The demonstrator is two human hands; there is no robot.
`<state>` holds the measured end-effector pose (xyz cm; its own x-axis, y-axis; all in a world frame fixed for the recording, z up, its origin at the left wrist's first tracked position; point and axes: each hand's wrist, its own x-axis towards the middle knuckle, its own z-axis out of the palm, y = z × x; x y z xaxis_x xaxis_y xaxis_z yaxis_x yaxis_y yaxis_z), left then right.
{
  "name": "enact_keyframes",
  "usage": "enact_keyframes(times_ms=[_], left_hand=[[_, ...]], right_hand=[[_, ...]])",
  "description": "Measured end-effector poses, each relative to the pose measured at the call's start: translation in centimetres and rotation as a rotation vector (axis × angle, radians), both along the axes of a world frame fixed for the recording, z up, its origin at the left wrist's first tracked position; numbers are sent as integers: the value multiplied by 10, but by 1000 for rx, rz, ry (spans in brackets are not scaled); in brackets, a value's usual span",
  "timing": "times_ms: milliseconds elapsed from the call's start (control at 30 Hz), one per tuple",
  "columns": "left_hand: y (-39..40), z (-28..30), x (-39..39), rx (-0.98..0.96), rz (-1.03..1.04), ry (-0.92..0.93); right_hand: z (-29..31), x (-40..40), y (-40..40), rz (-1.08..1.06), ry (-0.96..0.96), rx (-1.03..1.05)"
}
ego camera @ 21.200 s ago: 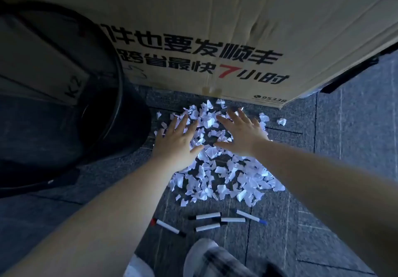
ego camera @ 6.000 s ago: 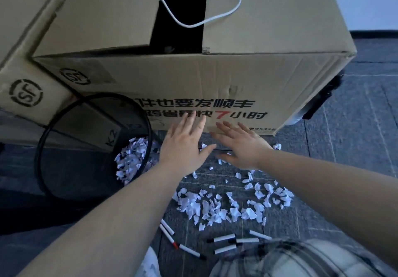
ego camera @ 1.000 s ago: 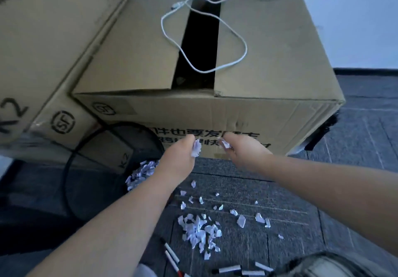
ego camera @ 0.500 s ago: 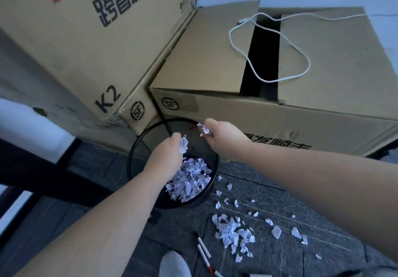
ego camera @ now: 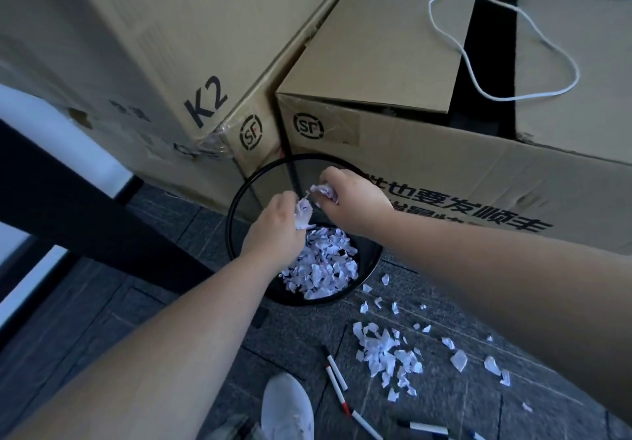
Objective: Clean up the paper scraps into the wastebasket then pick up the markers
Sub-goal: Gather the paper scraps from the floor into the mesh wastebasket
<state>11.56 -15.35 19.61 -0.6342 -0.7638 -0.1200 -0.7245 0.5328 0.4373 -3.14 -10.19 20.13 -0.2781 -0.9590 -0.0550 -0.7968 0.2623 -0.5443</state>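
Observation:
Both my hands hover over the black mesh wastebasket (ego camera: 236, 200), which stands against the cardboard boxes. My left hand (ego camera: 277, 231) is closed on a clump of white paper scraps, and my right hand (ego camera: 352, 200) pinches another clump just beside it. Inside the basket lies a heap of white scraps (ego camera: 325, 265). More paper scraps (ego camera: 386, 354) lie scattered on the dark carpet to the basket's right and front. Several white markers (ego camera: 337, 367) lie on the floor near the bottom edge, some cut off by the frame.
A large cardboard box (ego camera: 444, 152) with a white cable (ego camera: 506, 35) on top stands behind the basket, and a taller box marked K2 (ego camera: 164, 46) leans at the left. My white shoe (ego camera: 287, 409) is at the bottom. A dark beam (ego camera: 85, 213) crosses the left.
My hands, holding scraps, have moved further over the wastebasket's opening and closer together. The view has shifted left and down toward the basket.

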Motion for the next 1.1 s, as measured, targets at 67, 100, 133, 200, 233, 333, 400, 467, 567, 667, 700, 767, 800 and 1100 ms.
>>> enact_keyframes(times_ms=[67,100,133,200,233,333,400,467,567,667,700,767,800,1100], left_hand=[[-4,-3,4,32,-39,-118],[-6,-4,5,37,-51,-172],[-7,-5,6,35,-62,-222],[-8,-6,8,17,-74,-310],[-7,-6,9,8,-79,-343],[-4,-3,7,17,-89,-400],[-3,-1,7,8,-94,-417],[-1,1,6,-6,-98,-426],[0,6,4,-22,-110,-452],[2,14,0,-46,-120,-454],[4,17,-2,-60,-125,-451],[11,23,-8,-86,-145,-438],[14,26,-12,-99,-158,-427],[59,38,-79,-249,-398,-372]], right_hand=[[-3,-3,-1,40,10,37],[-5,-5,0,63,31,51],[-6,-6,1,83,53,58],[-7,-8,5,117,83,74],[-7,-9,7,131,90,88],[-9,-9,14,189,149,115],[-11,-10,18,233,216,131],[-13,-12,21,261,266,158],[-13,-16,27,281,307,174],[-7,-23,38,277,333,163],[-5,-26,43,278,340,163],[0,-34,55,282,351,167],[1,-39,62,281,360,166],[-2,-92,145,224,362,286]])
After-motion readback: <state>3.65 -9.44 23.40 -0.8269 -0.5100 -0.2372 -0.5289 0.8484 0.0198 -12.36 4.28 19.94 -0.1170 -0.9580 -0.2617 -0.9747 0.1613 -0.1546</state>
